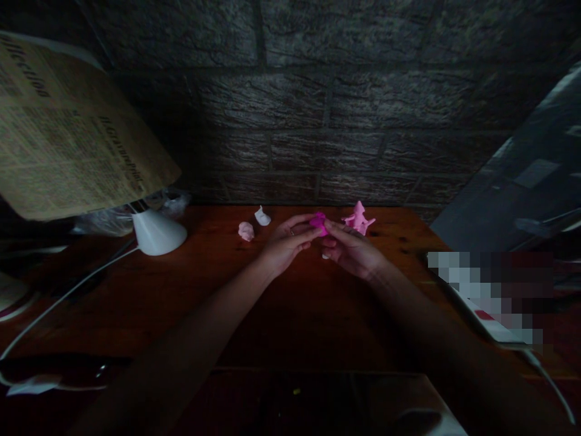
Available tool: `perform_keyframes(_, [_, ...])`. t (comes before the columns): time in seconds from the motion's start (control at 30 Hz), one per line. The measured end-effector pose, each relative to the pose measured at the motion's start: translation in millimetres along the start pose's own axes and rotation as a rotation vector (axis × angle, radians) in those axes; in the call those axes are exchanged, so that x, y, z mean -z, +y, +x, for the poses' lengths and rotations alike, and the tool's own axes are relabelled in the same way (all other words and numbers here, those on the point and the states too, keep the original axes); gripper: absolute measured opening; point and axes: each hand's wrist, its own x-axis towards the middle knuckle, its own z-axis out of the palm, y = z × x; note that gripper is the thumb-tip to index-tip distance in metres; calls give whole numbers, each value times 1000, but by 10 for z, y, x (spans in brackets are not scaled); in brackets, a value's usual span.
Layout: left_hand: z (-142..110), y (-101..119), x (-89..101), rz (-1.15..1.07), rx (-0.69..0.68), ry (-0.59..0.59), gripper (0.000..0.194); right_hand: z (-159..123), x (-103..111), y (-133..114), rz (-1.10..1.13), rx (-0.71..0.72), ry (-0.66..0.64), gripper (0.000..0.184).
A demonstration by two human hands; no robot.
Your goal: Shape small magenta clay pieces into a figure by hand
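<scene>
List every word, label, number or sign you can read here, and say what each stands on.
"ection": end of a larger word on the lampshade, its start unclear.
"Gravure Prin": lower on the same lampshade, both ends unclear.
The lampshade's remaining small print: too blurred to read.
Partly pixelated item at right: nothing readable.

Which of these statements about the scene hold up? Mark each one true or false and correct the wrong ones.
1. The left hand and right hand both hold a bright pink lump. True.
2. A pale pink lump lies near a white piece on the table. True.
3. The white piece is right of the bright pink lump. False: it is left of it.
4. A pink figure is right of a lampshade with printed lettering. True.
5. The right hand lies flat on the table. False: it holds the bright pink lump.
</scene>
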Motion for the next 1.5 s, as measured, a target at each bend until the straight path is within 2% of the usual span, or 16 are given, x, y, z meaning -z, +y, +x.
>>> perform_keyframes(0.2, [11,0,11,-38,-47,14,31,3,4,13,9,11,11,20])
perform_keyframes(0.6, [37,-10,37,-56,-30,-25,26,2,1,10,12,-9,25,19])
perform_keyframes(0.77, [11,16,34,-49,-27,-29,34,14,36,10,-22,30,22,20])
perform_keyframes(0.93, [8,19,48,36,-37,-74,30,3,30,-47,-40,42,18,26])
perform_keyframes(1.07, [11,13,65,174,-99,-46,23,-31,-24,-101,-49,-5,70,34])
perform_keyframes(1.23, [8,42,86,290,-115,-60,23,-32,-37,-130,-53,28,72,28])
perform_keyframes(1.37, [5,67,93,277,-103,-77,29,-18,3,-130,-94,68,31,23])
perform_keyframes(1.5, [-1,65,86,240,-68,-58,33,-15,40,-134,-85,91,79,23])
